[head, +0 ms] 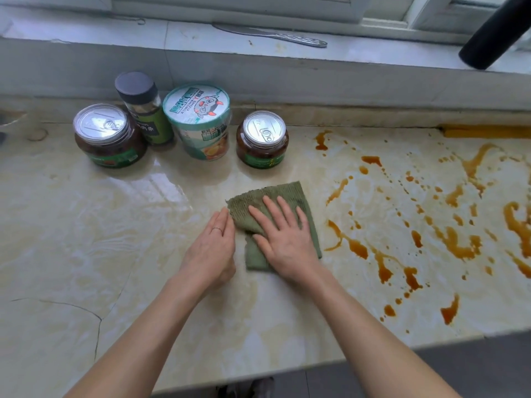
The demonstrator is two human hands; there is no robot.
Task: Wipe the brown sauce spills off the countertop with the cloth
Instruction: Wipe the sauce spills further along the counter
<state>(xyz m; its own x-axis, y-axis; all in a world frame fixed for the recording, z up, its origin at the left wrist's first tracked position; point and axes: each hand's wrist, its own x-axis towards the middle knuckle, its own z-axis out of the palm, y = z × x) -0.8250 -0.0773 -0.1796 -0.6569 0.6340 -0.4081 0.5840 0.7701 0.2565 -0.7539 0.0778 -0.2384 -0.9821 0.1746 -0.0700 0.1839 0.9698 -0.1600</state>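
Note:
A folded green cloth (283, 193) lies on the cream marble countertop (115, 225) near the middle. My right hand (283, 239) lies flat on the cloth, fingers spread and straight, pressing it down. My left hand (211, 248) rests on the counter just left of the cloth, its straight fingertips touching the cloth's left edge. Brown sauce spills (402, 234) streak and dot the countertop to the right of the cloth, out to the right edge of view.
Two sauce jars with silver lids (107, 136) (263, 139), a dark-capped bottle (143, 107) and an instant noodle cup (199, 122) stand at the back left. A metal knife (273, 34) lies on the window sill. The counter's front edge runs along the bottom.

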